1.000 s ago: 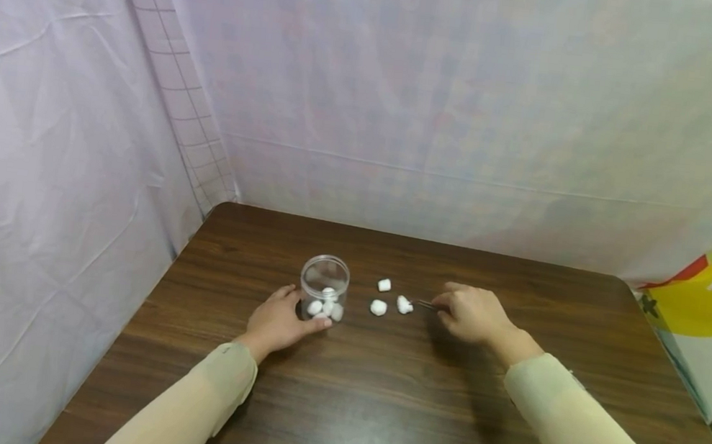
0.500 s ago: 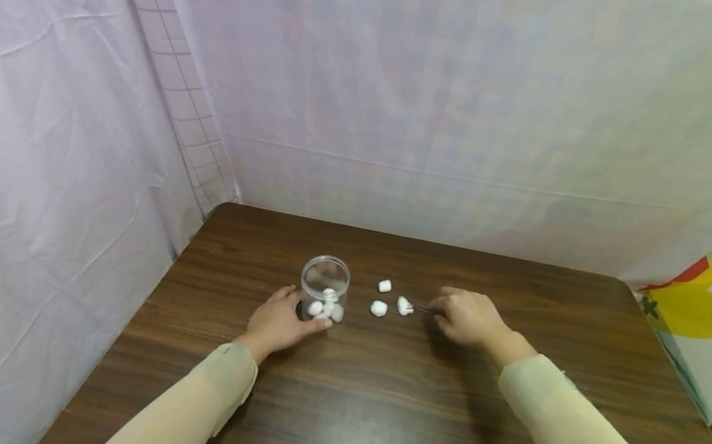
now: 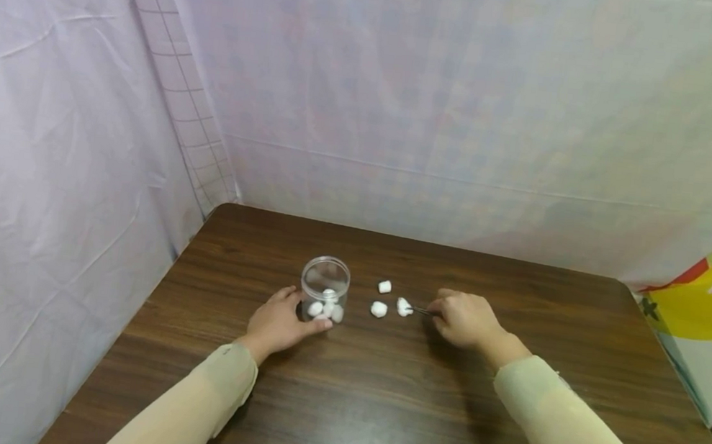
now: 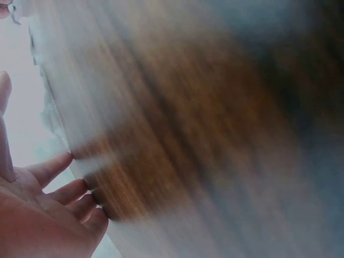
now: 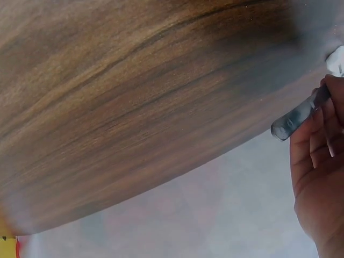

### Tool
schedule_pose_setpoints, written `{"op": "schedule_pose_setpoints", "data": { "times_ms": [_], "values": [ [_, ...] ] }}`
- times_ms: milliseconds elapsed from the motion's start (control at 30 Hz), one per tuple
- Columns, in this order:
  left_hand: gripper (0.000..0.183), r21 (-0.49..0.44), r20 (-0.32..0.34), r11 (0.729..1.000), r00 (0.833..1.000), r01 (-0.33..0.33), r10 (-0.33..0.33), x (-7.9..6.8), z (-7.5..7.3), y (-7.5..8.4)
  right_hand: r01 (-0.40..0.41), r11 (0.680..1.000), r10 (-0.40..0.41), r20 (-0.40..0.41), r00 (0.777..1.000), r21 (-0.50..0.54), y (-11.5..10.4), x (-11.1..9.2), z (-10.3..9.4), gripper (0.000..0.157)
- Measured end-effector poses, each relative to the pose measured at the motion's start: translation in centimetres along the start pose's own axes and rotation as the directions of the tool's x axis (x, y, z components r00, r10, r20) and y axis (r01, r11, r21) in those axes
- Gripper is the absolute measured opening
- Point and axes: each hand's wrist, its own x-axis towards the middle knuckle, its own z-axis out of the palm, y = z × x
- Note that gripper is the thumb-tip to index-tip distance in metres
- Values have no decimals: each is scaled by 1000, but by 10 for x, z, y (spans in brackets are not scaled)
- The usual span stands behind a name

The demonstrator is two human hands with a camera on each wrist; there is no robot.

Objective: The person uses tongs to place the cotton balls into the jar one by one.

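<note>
In the head view my left hand [image 3: 280, 323] steadies a clear, lidless jar [image 3: 326, 277], thumb at its front and fingers along its left side. Several white cotton balls [image 3: 328, 307] lie at the jar's bottom. My right hand [image 3: 464, 319] pinches metal tweezers [image 3: 422, 311], whose tips meet a cotton ball [image 3: 404, 307] on the table. In the right wrist view the blunt end of the tweezers [image 5: 293, 121] sticks out from the fingers. Two more cotton balls lie between jar and tweezers: a round one [image 3: 378, 310] and a squarish one [image 3: 385, 286] behind it.
Everything stands on a dark brown wooden table [image 3: 336, 408]. White cloth curtains [image 3: 445, 116] hang behind it and at the left. A yellow patterned cloth [image 3: 705, 309] shows beyond the right edge.
My right hand has shifted slightly left and toward me, with the tweezers at the same cotton ball. The left hand and jar have stayed in place.
</note>
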Motion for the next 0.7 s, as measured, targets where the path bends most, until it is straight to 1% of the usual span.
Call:
{"op": "schedule_pose_setpoints", "data": {
  "times_ms": [267, 433, 533, 700],
  "values": [
    [90, -2, -3, 1000, 1000, -3, 3, 1, 1, -1, -25, 1000, 25, 2, 1000, -7, 1, -2, -5, 19],
    [91, -4, -1, 1000, 1000, -2, 2, 1, 0, 0, -21, 1000, 21, -8, 1000, -17, 4, -5, -6, 18],
    [90, -4, 0, 1000, 1000, 2, -2, 1, 1, 0, -18, 1000, 18, 0, 1000, -11, 6, -6, -7, 18],
    [90, -3, 0, 1000, 1000, 6, -6, 0, 1, 1, -39, 999, 38, 18, 999, 12, 6, -7, -8, 18]
  ]
}}
